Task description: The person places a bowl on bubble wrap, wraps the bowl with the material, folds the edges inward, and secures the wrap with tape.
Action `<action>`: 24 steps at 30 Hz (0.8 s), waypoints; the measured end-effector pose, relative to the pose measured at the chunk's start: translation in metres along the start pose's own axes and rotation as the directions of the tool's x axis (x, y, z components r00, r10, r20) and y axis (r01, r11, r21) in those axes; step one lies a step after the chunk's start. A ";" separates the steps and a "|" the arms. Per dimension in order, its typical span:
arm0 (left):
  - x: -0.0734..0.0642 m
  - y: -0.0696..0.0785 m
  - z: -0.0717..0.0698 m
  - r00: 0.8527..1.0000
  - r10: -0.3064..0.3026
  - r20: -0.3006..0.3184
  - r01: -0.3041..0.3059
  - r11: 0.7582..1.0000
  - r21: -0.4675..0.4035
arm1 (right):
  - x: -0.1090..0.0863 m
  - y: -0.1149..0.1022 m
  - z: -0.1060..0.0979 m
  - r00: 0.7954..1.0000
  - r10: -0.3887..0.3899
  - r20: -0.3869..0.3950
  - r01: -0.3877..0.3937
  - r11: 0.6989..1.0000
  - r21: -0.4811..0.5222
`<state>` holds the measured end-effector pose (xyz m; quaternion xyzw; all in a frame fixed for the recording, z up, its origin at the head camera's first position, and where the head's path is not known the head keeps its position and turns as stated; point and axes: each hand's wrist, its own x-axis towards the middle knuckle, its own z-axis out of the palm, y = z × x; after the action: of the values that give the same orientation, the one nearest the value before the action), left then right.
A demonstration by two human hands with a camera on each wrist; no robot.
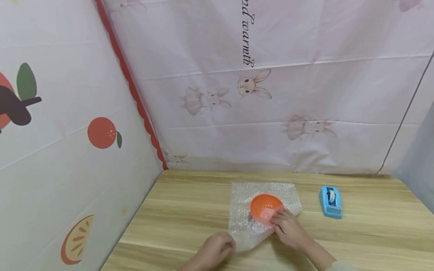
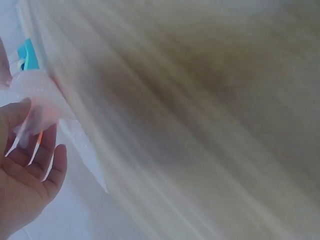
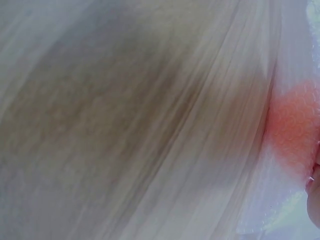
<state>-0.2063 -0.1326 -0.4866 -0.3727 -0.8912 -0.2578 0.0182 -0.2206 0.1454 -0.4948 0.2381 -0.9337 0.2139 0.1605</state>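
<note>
An orange bowl (image 1: pixel 264 206) stands upright on a sheet of clear bubble wrap (image 1: pixel 242 199) on the table. The sheet's near right part is folded up over the bowl's near side, and orange shows through it in the right wrist view. My right hand (image 1: pixel 289 229) holds this folded wrap against the bowl's rim; only a fingertip (image 3: pixel 314 202) appears in the right wrist view. My left hand (image 1: pixel 215 248) pinches the wrap's near left corner. In the left wrist view, its thumb and fingers close on the wrap (image 2: pixel 47 92).
A blue tape dispenser (image 1: pixel 331 203) with a roll of tape stands right of the bubble wrap. The wood-grain table (image 1: pixel 176 207) meets a rabbit-print cloth (image 1: pixel 210 139) at the back and a fruit-print cloth (image 1: pixel 68 169) on the left.
</note>
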 end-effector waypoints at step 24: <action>0.048 0.013 -0.009 0.982 0.115 -0.152 -0.114 0.993 0.013 | 0.001 -0.001 0.005 0.999 -0.030 -0.042 0.029 0.999 -0.021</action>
<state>-0.2337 -0.0977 -0.4620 -0.4024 -0.8648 -0.2824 0.1018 -0.2216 0.1421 -0.4983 0.2456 -0.9286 0.2071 0.1857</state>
